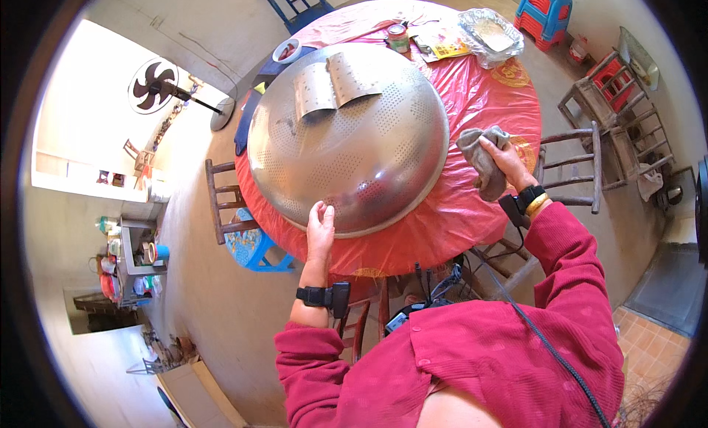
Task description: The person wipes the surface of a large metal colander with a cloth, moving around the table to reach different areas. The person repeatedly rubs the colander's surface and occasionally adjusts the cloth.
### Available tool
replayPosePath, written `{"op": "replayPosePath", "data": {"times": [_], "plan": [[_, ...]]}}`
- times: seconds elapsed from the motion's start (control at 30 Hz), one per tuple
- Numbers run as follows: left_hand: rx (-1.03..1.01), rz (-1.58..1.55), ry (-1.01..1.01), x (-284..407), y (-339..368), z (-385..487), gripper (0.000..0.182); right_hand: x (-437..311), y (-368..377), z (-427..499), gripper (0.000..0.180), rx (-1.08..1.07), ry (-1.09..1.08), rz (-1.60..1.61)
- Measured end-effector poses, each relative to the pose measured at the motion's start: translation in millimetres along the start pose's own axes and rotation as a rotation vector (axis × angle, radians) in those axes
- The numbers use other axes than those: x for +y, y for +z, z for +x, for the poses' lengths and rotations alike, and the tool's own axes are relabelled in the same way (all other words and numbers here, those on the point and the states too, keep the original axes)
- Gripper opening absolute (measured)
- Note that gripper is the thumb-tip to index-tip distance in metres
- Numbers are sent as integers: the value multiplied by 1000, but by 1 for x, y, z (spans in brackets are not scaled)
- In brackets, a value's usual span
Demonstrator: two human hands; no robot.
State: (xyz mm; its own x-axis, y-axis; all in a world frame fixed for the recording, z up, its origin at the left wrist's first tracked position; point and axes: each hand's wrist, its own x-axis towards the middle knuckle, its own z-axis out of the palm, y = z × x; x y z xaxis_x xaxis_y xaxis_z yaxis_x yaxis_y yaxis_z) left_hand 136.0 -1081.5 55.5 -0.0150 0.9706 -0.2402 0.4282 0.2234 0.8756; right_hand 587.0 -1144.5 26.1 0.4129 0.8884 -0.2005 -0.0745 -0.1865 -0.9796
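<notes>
A large metal dome (343, 157) with patches of small holes, like an upturned colander, rests on a round table covered in red plastic sheeting (475, 104). Two curved, speckled metal-looking sheets (334, 85) lie side by side on its upper part. My left hand (321, 229) is at the dome's near edge, thumb and bent fingers a little apart, with nothing seen in it. Whether it touches the metal I cannot tell. To the right of the dome, my right hand (504, 161) grips a crumpled grey-brown cloth (480, 159) above the sheeting.
A lidded glass jar (397, 39), a yellow packet (442, 45) and a plastic-wrapped tray (491, 36) stand at the table's far side. A white bowl (287, 51) sits far left. Wooden chairs (569, 165) and a blue stool (249, 242) surround the table. Cables (492, 270) hang before me.
</notes>
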Motion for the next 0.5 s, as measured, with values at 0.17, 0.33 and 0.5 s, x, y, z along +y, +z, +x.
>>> {"op": "replayPosePath", "data": {"times": [0.17,0.33,0.5], "plan": [[199,325,258,3,28,22,56,20,-28,7,36,19,21,-83],[167,591,254,-1,33,32,57,18,-12,15,34,22,-167,-183],[205,723,268,-6,12,54,65,-4,59,46,29,-135,-331,-231]]}}
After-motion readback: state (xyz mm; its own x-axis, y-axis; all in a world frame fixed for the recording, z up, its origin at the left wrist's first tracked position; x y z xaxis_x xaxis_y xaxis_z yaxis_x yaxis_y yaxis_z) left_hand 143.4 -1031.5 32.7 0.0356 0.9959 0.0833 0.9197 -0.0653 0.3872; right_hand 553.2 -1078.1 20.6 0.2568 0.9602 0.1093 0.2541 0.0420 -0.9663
